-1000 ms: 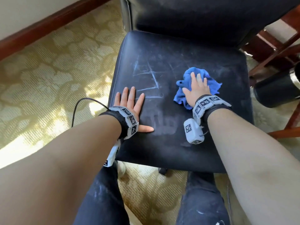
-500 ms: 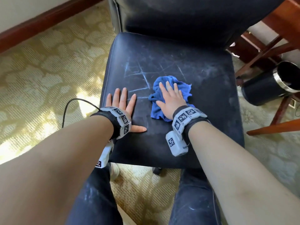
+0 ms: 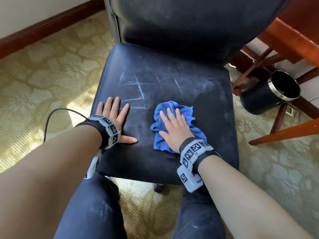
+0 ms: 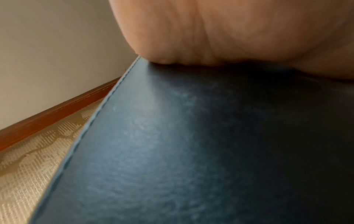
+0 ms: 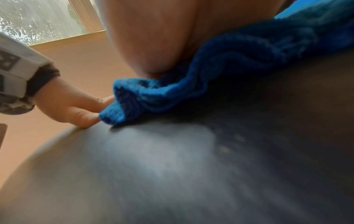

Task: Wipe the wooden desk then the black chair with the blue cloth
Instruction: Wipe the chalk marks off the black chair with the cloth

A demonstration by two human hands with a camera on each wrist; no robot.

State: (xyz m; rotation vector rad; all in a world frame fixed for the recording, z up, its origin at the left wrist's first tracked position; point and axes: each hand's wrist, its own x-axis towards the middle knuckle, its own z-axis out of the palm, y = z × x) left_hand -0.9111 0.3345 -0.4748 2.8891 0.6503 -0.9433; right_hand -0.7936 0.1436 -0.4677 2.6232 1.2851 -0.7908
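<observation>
Dark denim, streaked with pale dust, covers the two legs (image 3: 96, 204) seen nearest, at the bottom of the head view. Two bare forearms are stretched forward above them, each strapped at the wrist with a band of white blocks printed with black square markers. One black chair (image 3: 165, 94) is set just beyond the knees; its seat is a smooth, leather-like pad with a stitched seam along the edge, scuffed with grey dust and crossed by several pale blue chalk-like lines. The left hand (image 3: 115, 121) is laid flat on the near left part of the seat, fingers straight and spread, thumb out to the side, and nothing is held in it. The right hand (image 3: 174, 130) is pressed palm-down, fingers straight, on one blue cloth (image 3: 181, 114), a crumpled, nubby terry rag bunched on the seat near its front middle. In the right wrist view the folded hem of the cloth (image 5: 172, 94) is seen squeezed under the palm against the seat. Patterned yellow-green woven carpet (image 3: 43, 80) is spread all round. Farther right, one cylindrical black bin (image 3: 269, 99) with a shiny metal rim is seen tilted among reddish wooden legs of the table (image 3: 293, 40). A dark red wooden skirting board (image 3: 43, 30) runs along the pale wall behind.
</observation>
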